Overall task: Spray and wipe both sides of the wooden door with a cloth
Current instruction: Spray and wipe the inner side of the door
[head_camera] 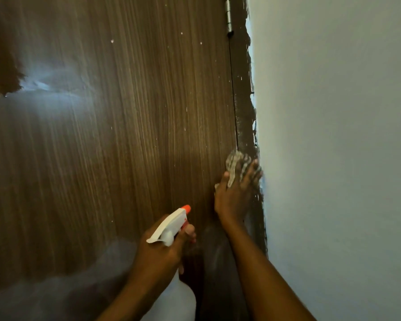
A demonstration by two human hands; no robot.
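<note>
Your right hand (235, 193) is pressed flat against the hinge edge of the wooden door (125, 135), fingers spread over a bunched, pale mottled cloth (236, 164). Most of the cloth is hidden beneath your palm and fingers; only its upper bulge and a small corner at the thumb side show. The cloth straddles the dark seam between door and door frame (243, 107), and your outer fingers reach to the edge of the wall (333, 135).

Your left hand (162, 253) is wrapped around the neck of a spray bottle (171, 225), with a fingertip at the trigger. The white spray head with its orange nozzle points up toward the door. The bottle body is pale and partly covered by your hand and wrist; its lower part runs out of view at the bottom edge.

The door fills the left and centre: dark brown, vertical grain, scattered small white specks. A hazy bright glare lies across its upper left, and a cloudy patch across the lower left; whether that is wetness or reflection, hard to tell. A dark ragged shape at the far left edge is cut off and cannot be identified.

A metal hinge (228, 17) sits at the top, cut by the frame edge. The door frame's brown paint meets the white wall in an uneven, chipped line. Light is dim overall.
</note>
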